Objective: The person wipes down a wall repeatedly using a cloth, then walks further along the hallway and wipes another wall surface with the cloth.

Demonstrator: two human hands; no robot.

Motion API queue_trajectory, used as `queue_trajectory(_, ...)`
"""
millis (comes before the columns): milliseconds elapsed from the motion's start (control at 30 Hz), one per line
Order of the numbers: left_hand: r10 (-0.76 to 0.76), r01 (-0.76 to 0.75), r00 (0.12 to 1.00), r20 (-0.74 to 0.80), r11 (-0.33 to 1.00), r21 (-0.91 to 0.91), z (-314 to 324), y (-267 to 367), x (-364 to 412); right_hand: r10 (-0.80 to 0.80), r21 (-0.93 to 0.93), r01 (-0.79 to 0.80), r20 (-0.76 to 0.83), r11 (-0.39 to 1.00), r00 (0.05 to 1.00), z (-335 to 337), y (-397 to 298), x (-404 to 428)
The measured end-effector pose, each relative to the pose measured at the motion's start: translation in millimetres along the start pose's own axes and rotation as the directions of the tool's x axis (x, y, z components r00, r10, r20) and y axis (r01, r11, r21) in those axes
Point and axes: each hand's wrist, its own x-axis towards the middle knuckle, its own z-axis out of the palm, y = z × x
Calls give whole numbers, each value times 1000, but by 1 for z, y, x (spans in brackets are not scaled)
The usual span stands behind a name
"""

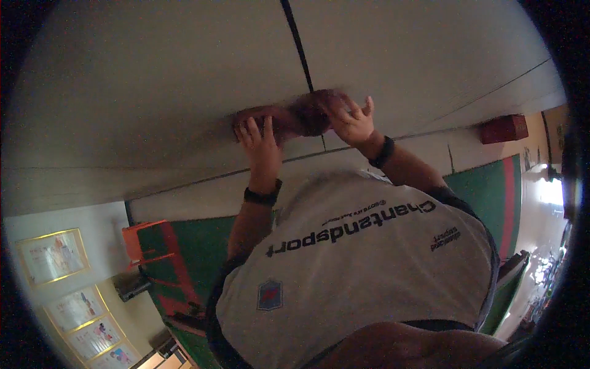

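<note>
A dark red, cloth-like bundle (283, 121) lies on the pale tabletop (161, 69), close to the table's near edge. Motion blur hides its exact shape, and its middle looks bunched or twisted. My left hand (260, 143) has its fingers over the bundle's left end, gripping it. At the other end, the thumb-side fingers of my right hand (352, 122) hold the dark red material, while the outer fingers are spread above it. Black bands circle both wrists. Where the fingers press into the material is partly hidden.
A dark red box (503, 129) stands at the table's right end. A black line crosses the tabletop. An orange chair (145, 242) is on the green floor (203, 240) at left, near framed pictures (55, 256) on the wall. Bright light enters at right.
</note>
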Motion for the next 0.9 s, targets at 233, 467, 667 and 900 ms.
queue_trajectory(233, -190, 137, 970, -152, 943, -304, -34, 21, 33, 326, -22, -341, -245, 940, 913, -51, 60, 19)
queue_trajectory(467, -17, -115, 895, -447, 957, -266, -60, 47, 87, 494, 18, -502, -209, 865, 844, -83, 78, 30)
queue_trajectory(667, -42, 32, 988, -148, 997, -65, -43, 82, 77, 531, -32, -542, -155, 840, 833, -73, 96, 4)
queue_trajectory(900, -118, 79, 941, -317, 988, -135, -57, 82, 79, 577, -33, -589, -157, 808, 801, -89, 132, -3)
